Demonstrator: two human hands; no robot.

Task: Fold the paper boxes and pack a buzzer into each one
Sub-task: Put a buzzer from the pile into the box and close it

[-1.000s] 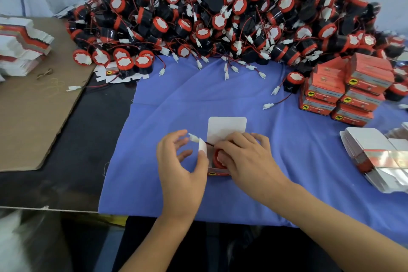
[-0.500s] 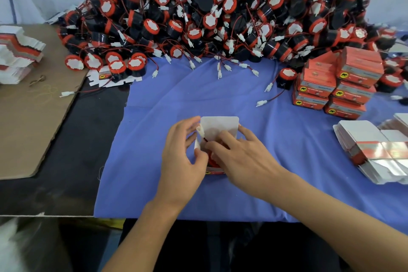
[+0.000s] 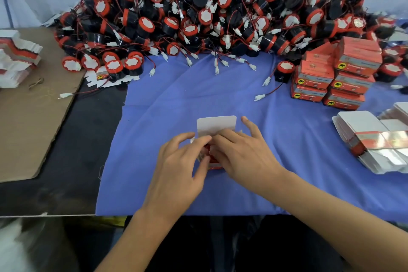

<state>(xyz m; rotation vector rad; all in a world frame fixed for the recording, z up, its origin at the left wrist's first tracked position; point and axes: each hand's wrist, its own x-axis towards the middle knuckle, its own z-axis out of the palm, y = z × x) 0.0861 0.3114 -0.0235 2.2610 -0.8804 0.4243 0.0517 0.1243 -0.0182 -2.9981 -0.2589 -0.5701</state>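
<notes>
A heap of buzzers [image 3: 209,6] lines the worktop's [image 3: 176,99] far edge; by the middle of its near edge sits the paper box [image 3: 216,125], white lid flap open, a red buzzer [image 3: 208,155] inside. The left hand [image 3: 176,168] pinches the box's side and the right hand [image 3: 245,154] curls over its mouth: packing seems underway, and next the lid needs tucking shut.

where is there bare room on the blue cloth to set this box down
Bare blue cloth lies between the open box and the buzzer pile, and left of the left hand. Crowded on the right: packed boxes and flat box blanks.
</notes>
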